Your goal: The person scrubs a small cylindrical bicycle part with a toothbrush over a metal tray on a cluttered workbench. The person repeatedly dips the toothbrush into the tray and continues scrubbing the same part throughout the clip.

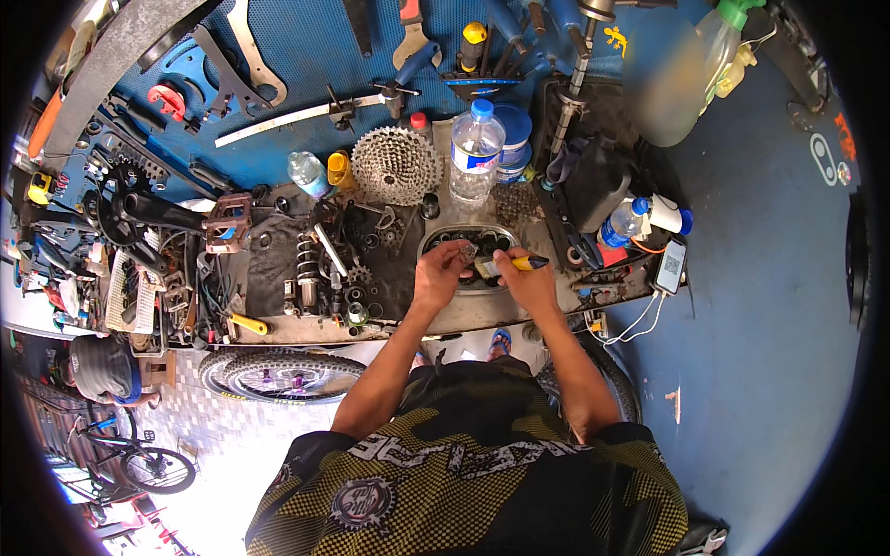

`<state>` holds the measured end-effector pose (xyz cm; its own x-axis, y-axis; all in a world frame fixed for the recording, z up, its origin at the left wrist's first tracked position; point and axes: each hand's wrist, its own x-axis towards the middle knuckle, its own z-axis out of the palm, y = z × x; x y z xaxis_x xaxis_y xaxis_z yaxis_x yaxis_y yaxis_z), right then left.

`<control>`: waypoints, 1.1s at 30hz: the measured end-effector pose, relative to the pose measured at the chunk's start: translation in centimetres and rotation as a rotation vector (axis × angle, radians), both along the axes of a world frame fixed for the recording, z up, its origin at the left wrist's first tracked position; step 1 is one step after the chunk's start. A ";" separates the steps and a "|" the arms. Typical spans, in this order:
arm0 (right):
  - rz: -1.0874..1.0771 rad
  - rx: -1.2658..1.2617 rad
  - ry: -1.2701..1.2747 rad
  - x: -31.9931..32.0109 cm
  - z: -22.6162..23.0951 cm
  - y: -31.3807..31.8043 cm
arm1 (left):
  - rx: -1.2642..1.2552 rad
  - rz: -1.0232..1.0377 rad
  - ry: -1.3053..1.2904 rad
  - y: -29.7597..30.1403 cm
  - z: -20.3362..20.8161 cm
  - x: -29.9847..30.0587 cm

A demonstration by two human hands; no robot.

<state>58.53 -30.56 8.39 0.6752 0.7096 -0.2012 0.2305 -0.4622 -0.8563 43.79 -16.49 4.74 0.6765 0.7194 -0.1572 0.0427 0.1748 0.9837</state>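
Observation:
Over a metal tray [428, 239] on the workbench, both my hands work close together. My left hand [442, 268] is closed on a small metal part [469, 250], too small to name exactly. In my right hand [522, 275] is a paintbrush [531, 263] with a yellow and black handle, its pale bristles pointing left toward the metal part. Dark parts lie in the tray beneath the hands. Just behind the tray stands a large clear bottle [475, 167] with a blue cap, and left of it a bicycle cassette [397, 165] leans upright.
Left on the bench lie a shock absorber [307, 269], a pedal [228, 222], a crankset [139, 206] and a yellow-handled screwdriver [248, 323]. At the right edge, a phone [670, 268] trails white cables. Tools hang on the blue back panel [306, 74]. Another person [104, 369] is at far left.

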 end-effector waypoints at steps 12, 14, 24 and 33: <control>0.264 -0.058 -0.455 2.6 -3.2 -2.8 | -0.308 0.038 -0.070 0.2 -1.3 -0.4; 0.174 0.029 -0.273 2.4 -2.7 -2.0 | -0.269 0.049 -0.027 0.2 -0.9 -0.1; 0.236 0.297 -0.152 1.0 1.0 -0.6 | -0.110 0.025 0.058 0.3 -0.7 0.0; 0.410 0.453 -0.356 1.4 2.7 -1.2 | -0.101 0.028 0.067 0.4 -1.1 -0.2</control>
<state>59.88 -31.72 11.06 0.3057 0.8824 0.3575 0.6118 0.1057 -0.7839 43.58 -16.07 3.66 0.6423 0.7157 -0.2743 0.1015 0.2754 0.9560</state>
